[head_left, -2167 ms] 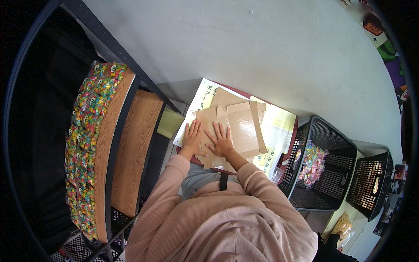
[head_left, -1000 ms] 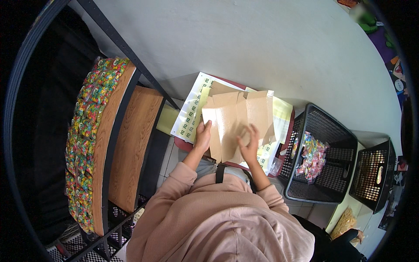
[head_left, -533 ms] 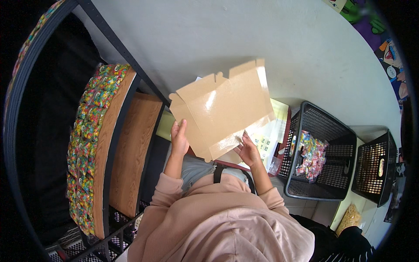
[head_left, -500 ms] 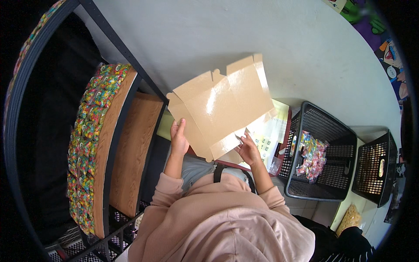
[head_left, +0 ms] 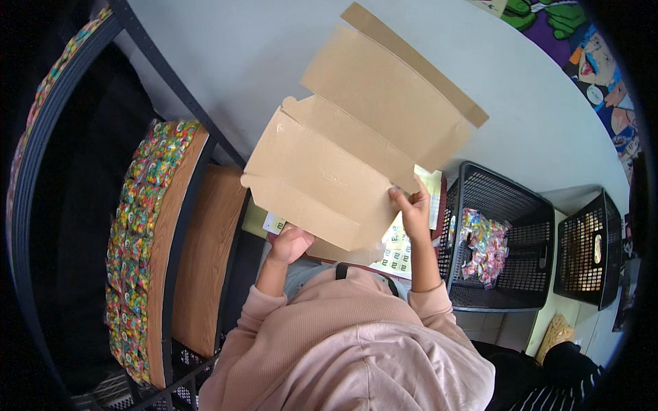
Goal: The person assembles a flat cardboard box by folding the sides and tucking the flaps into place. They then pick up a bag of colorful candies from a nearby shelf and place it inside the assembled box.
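A flat, creased brown cardboard box blank (head_left: 329, 171) is held up in front of me, tilted, its long flaps folded partly upward at the far side. My right hand (head_left: 414, 209) grips its right edge, thumb on the upper face and fingers mostly behind. At the lower left edge, my left hand (head_left: 290, 245) is closed against the board, some of its fingers hidden by the flap. Beneath the blank, more brown cardboard (head_left: 343, 255) and printed label sheets (head_left: 397, 255) lie close to my waist.
To the right stands a black plastic basket (head_left: 521, 240) with candy packets (head_left: 484, 246) inside, beside a smaller black basket (head_left: 588, 253). On the left, a shelf rack (head_left: 205, 274) carries rows of colourful candy bags (head_left: 133, 246). A pale wall (head_left: 233, 55) rises ahead.
The box blank has been turned and opened out, its flaps now spread toward the upper right. My right hand moved up along its edge; my left hand shifted down to its lower edge.
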{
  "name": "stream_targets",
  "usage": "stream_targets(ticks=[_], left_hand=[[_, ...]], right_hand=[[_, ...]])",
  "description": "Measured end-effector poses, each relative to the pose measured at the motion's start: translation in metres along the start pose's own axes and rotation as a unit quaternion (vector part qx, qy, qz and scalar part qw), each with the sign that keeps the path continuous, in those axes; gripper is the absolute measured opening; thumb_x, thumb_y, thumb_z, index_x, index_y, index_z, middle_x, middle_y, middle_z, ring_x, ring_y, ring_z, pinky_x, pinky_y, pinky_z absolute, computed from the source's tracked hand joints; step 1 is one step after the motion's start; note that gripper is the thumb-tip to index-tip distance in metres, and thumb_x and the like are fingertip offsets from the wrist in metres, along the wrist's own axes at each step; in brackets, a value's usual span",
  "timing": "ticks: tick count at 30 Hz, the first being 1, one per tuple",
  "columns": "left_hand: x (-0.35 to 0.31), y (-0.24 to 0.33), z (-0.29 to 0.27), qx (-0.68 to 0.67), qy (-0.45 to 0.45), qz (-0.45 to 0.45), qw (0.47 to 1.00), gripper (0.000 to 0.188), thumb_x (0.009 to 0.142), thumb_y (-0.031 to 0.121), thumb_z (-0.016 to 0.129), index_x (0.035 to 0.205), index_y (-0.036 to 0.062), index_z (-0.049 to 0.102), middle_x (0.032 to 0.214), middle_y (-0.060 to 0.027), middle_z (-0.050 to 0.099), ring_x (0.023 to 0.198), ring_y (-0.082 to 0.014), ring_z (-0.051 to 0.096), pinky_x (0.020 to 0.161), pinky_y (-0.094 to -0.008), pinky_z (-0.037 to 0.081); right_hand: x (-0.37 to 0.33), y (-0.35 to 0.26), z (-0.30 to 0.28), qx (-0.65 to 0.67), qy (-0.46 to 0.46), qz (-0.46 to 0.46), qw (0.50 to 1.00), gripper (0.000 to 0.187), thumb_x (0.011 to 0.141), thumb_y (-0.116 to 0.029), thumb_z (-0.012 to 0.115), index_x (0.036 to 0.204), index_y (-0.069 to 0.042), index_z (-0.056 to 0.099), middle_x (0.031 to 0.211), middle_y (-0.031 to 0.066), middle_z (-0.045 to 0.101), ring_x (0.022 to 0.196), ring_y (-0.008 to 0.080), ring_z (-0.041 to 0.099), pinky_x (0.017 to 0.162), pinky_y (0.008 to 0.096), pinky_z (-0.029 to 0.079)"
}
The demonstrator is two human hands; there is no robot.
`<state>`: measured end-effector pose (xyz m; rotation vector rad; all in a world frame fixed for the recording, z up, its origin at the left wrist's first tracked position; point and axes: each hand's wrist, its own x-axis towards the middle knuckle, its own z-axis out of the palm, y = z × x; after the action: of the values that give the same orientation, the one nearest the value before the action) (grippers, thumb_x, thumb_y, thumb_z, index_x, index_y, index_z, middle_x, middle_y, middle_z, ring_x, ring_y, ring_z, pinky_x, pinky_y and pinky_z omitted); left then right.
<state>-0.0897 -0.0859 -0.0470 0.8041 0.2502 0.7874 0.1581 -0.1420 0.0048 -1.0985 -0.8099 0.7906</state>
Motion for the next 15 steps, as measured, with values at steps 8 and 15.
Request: stream_targets(ticks=[8,15], left_hand=[[0.027,0.052,0.008,-0.085,-0.024,0.009,0.996,0.086,0.077,0.055,0.051,0.137,0.0023,0.018,0.138,-0.0123,0.030,0.125,-0.0247,0.033,0.102,-0.0391,0.028],[0.051,0.038,0.024,0.159,0.136,0.037,0.977,0.057,0.079,-0.008,0.048,0.132,-0.0021,0.025,0.126,-0.0112,0.043,0.116,-0.0173,0.042,0.097,-0.0298,0.033]], right_hand=[[0.038,-0.043,-0.042,-0.105,-0.029,-0.057,0.992,0.051,0.067,0.005,0.053,0.118,0.001,0.048,0.105,0.0085,0.056,0.096,0.0140,0.053,0.081,0.0268,0.043],[0.037,-0.044,-0.036,-0.016,0.035,0.041,0.998,0.064,0.073,-0.004,0.061,0.130,0.002,0.033,0.115,0.0172,0.050,0.100,0.0194,0.053,0.086,0.0294,0.043]])
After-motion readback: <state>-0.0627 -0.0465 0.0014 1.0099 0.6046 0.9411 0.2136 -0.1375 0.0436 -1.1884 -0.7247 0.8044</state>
